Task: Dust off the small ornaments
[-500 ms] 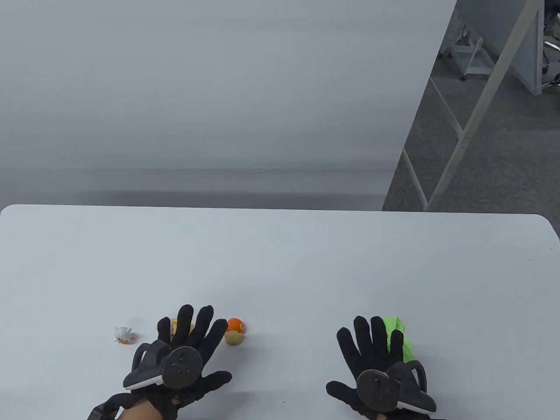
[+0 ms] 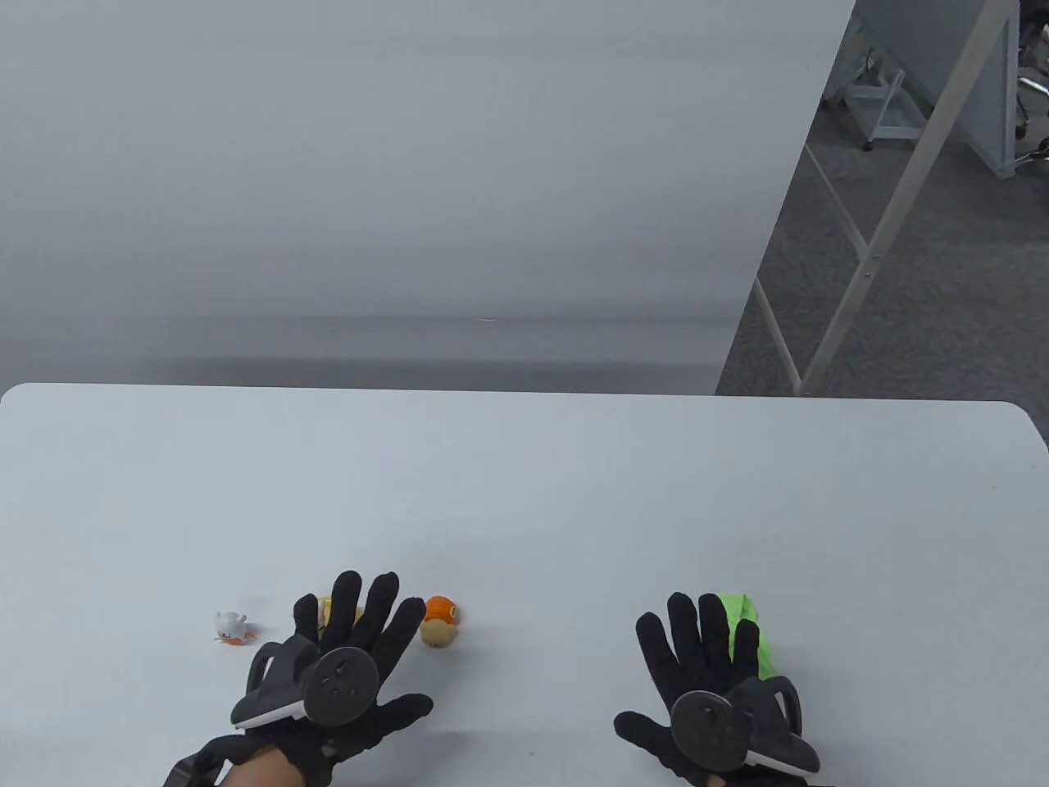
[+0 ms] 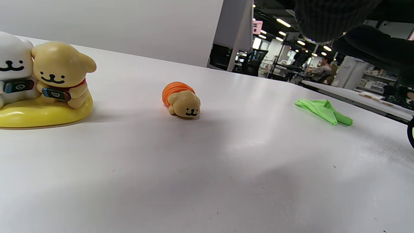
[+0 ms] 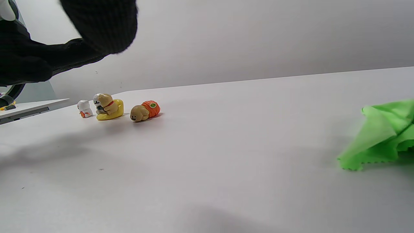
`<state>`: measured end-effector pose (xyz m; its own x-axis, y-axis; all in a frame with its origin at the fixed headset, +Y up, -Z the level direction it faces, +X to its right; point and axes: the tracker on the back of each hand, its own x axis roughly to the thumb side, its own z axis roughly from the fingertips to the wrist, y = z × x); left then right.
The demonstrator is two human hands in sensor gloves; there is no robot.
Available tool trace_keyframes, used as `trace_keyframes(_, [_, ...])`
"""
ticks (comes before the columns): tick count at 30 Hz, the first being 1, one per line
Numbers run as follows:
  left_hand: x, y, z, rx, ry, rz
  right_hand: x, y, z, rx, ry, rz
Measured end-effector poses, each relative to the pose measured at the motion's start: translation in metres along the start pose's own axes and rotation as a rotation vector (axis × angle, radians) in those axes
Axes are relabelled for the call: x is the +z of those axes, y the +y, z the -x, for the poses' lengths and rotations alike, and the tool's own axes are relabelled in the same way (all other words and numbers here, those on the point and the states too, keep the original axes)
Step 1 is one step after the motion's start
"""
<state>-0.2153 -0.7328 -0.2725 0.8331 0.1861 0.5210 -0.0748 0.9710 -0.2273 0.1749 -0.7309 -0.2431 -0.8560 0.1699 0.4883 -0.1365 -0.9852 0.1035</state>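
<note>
Three small ornaments stand near the table's front left: a white cat figure (image 2: 230,627), a yellow-based pair of dogs (image 3: 45,84) mostly hidden under my left hand in the table view, and a tan dog in an orange wrap (image 2: 440,620). A green cloth (image 2: 750,633) lies at the front right, partly under my right fingers. My left hand (image 2: 348,639) is spread flat and open above the yellow ornament, holding nothing. My right hand (image 2: 705,656) is spread open over the cloth's near end, gripping nothing. All three ornaments also show in the right wrist view (image 4: 111,108).
The white table (image 2: 524,492) stretches far back to a grey partition wall. Its right rear corner borders carpeted floor with a white metal frame (image 2: 869,246). The cloth also shows in the left wrist view (image 3: 323,110).
My right hand has shifted slightly right and toward me over the cloth. The left hand and the ornaments have not moved.
</note>
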Motion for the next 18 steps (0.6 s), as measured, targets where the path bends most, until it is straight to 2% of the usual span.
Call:
trace_keyframes(7, [0.000, 0.000, 0.000, -0.004, 0.003, 0.006, 0.000, -0.004, 0.002, -0.008, 0.005, 0.037])
trace_keyframes(11, [-0.001, 0.000, 0.000, -0.010, 0.001, 0.005, 0.005, -0.030, 0.012, -0.041, 0.034, 0.266])
trace_keyframes(13, [-0.001, 0.000, 0.000, -0.011, 0.001, 0.004, 0.005, -0.047, 0.023, -0.046, 0.082, 0.333])
trace_keyframes(16, [-0.001, 0.000, 0.000, -0.011, 0.001, -0.001, -0.005, -0.062, 0.043, -0.016, 0.180, 0.319])
trace_keyframes(18, [-0.001, 0.000, 0.001, -0.008, 0.003, 0.000, -0.014, -0.063, 0.058, -0.015, 0.250, 0.294])
